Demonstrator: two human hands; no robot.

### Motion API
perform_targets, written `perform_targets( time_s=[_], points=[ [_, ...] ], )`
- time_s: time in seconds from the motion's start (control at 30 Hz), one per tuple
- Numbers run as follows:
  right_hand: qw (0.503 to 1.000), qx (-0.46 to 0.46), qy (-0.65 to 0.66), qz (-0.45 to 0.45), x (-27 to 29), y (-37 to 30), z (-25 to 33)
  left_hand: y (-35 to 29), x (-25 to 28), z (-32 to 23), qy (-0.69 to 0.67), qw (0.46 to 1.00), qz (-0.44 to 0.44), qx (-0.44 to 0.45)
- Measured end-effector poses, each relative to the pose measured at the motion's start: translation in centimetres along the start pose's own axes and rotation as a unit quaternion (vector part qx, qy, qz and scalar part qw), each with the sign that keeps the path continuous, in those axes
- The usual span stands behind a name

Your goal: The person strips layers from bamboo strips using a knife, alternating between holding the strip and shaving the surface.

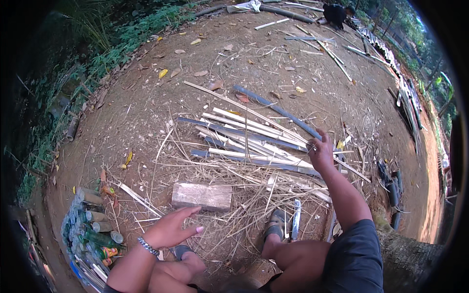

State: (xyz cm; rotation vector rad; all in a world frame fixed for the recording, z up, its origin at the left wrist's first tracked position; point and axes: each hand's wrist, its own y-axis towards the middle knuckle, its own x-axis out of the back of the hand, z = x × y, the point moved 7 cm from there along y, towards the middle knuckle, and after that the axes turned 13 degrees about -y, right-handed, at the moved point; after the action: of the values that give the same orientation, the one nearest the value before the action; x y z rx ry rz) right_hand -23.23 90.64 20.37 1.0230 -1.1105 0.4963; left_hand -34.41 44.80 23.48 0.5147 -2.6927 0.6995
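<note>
Bamboo strips lie beyond and right of the block, tubes to its left.

The left forearm slants up toward the near side of the block. The left hand hovers by its near left corner, fingers extended together toward it, thumb spread apart below them. The right arm reaches out well to the block's right, elbow bent; the right hand is farther out than the block, fingers partly curled, its grip unclear. The left foot is nearer the body than the block, the right foot to its right, both knees bent.
</note>
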Motion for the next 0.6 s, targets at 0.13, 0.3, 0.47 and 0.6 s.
perform_targets(
  time_s=[0.13, 0.3, 0.47, 0.6],
  points=[
    [0.991, 0.022, 0.043, -0.126, 8.2, 0.0, 3.3, 1.4, 2.9, -2.2, -0.161, 0.967, -0.174, -0.088],
    [0.979, 0.075, 0.133, -0.131, 14.9, -4.0, 10.6, -0.7, 7.8, -6.2, -0.532, 0.739, -0.325, -0.255],
    [0.98, 0.119, 0.16, -0.005, 16.2, -6.1, 16.9, -2.6, 7.3, -9.3, -0.593, 0.629, -0.327, -0.382],
    [0.988, 0.082, 0.007, 0.134, 13.8, -7.1, 16.8, -4.2, 7.7, -7.8, -0.682, 0.461, -0.419, -0.384]
  ],
)
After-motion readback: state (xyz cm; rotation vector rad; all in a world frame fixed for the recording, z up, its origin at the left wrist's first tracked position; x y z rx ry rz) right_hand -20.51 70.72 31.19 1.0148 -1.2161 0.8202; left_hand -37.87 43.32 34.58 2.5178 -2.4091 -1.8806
